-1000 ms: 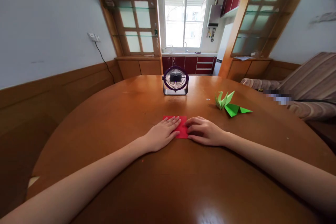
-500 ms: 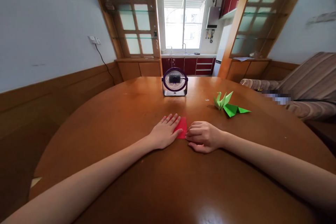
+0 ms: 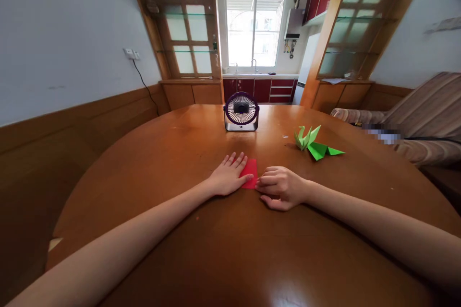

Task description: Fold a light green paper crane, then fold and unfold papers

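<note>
While both forearms reach forward across the round wooden table, the head view shows a piece of red paper lying flat between the two hands, near the middle of the tabletop. Left hand: palm down, fingers extended and slightly spread, resting flat on the left part of the paper; nothing is clasped, the hand simply presses from above, and its thumb tip reaches onto the red surface near the lower edge. Right hand: fingers curled inward, fingertips meeting the paper's right edge low on the sheet; whether they pinch the edge or merely touch it cannot be told, since the curled fingers cover the contact. Visible part of the paper: a narrow upright strip, its far edge clear of both hands, its left portion hidden under the left fingers. Paper sits flat on the wood, not lifted. Beyond the hands, at the far middle of the table, a small purple desk fan stands upright, facing the camera, well apart from the paper. To the right of it, a folded green paper figure lies on the table, also well apart from the right hand. A striped sofa stands past the table's right side.
</note>
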`<act>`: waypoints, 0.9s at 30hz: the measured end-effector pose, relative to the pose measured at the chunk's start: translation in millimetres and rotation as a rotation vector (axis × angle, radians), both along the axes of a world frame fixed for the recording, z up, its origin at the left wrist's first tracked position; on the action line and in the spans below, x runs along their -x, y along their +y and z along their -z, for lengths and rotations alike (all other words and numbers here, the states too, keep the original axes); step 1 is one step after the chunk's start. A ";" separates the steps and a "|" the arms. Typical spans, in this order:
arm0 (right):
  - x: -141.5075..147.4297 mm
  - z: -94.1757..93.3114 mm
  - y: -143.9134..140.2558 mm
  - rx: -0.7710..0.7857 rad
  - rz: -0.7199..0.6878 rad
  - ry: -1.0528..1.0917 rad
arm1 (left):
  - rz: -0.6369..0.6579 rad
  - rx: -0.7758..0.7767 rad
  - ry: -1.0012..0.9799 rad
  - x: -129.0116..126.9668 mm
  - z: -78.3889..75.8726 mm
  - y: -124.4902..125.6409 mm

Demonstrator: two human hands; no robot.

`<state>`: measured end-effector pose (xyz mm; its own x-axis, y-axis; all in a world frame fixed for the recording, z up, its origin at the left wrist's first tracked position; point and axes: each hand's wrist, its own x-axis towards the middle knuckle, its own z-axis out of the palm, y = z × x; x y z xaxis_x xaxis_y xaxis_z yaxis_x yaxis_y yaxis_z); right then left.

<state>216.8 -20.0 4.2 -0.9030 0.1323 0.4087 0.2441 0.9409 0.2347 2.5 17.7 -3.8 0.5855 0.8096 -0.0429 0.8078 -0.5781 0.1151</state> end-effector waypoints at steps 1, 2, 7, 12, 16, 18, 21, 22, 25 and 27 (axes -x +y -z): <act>-0.7 0.1 -0.2 0.005 0.002 0.003 | -0.004 -0.013 -0.010 2.2 0.7 1.0; -1.5 0.2 -0.4 0.011 0.005 0.005 | -0.012 -0.030 -0.020 4.8 1.5 1.9; -5.1 0.9 -1.1 0.060 0.023 0.016 | -0.025 -0.069 -0.034 17.1 3.2 6.9; -5.6 -0.5 -1.5 0.144 0.045 0.020 | -0.016 -0.104 -0.046 26.5 5.1 6.2; -6.6 -2.0 -0.2 0.222 0.048 0.037 | -0.059 -0.152 -0.047 37.6 8.5 1.5; -7.7 -2.5 1.1 0.276 0.035 0.058 | -0.053 -0.159 -0.045 42.0 9.3 0.3; -8.0 -3.5 3.1 0.354 0.063 0.103 | -0.039 -0.143 -0.029 44.3 7.5 0.0; -7.6 -3.8 3.9 0.376 0.092 0.113 | -0.034 -0.132 -0.022 44.1 6.1 -0.1; -5.0 -3.8 7.5 0.447 0.200 0.086 | -0.010 -0.109 -0.005 42.3 1.3 -0.7; -3.6 -2.9 10.4 0.520 0.267 0.038 | 0.013 -0.107 0.005 41.5 -1.0 -0.7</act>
<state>220.4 -9.6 7.0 -0.7969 0.5452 0.2603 0.4878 0.8348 -0.2552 -39.0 17.0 -2.7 0.5957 0.8022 0.0408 0.8008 -0.5971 0.0482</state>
